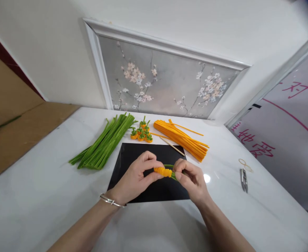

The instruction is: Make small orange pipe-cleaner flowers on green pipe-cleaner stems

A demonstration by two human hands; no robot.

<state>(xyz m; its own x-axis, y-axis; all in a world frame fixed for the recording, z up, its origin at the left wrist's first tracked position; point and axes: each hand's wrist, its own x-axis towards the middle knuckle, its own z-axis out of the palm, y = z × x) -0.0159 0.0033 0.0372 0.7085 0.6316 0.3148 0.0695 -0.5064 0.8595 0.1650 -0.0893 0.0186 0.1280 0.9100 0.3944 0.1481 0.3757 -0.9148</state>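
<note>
Over the black mat (130, 157), an orange coil (164, 171) of fuzzy stem hangs between my two hands. The fingers of my left hand (140, 173) pinch its left end. At its right end, my right hand (192, 178) grips green stems (173, 175) that come out of the coil. Part of a green stem arches behind the coil toward my right fingers. The tips of the green stems are hidden in my right hand. A silver bangle (112, 201) circles my left wrist.
Green stems (106, 141) lie back left, orange stems (181, 138) back right. Between them sit several small orange-and-green pieces (141, 133). A wooden stick (172, 146) touches the mat's back corner. Metal snips (244, 180) and yellowish rings (242, 162) lie right. A wall stands behind.
</note>
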